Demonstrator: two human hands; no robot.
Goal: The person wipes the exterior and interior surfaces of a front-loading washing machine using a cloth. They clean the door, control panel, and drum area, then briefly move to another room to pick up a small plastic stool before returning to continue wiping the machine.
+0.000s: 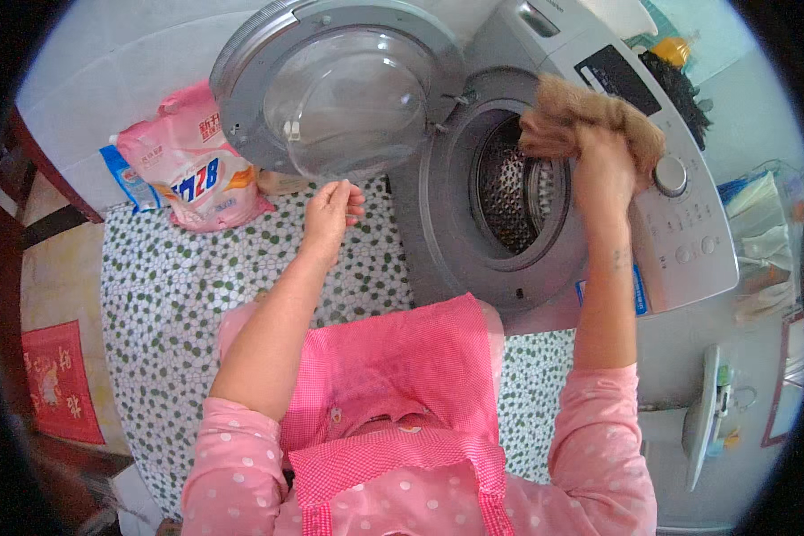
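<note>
My right hand (604,175) grips a crumpled brown cloth (593,110) against the upper front of a front-loading washing machine (683,268), between the display and the control knob (671,175). Some motion blur softens that hand. Below and to the left of the cloth, the metal drum (509,194) shows through the grey door opening. The round door (241,80) with its clear glass bowl (362,94) is swung wide to the left. Under the door's lower edge my left hand (331,218) hovers with loosely curled fingers and nothing visible in it.
A pink detergent bag (201,174) and a blue-and-white packet (130,179) stand by the wall on the pebble-patterned floor (241,268). A dark wooden frame (53,164) borders the left. A white washbasin (700,422) is at the right. Several items lie atop the machine.
</note>
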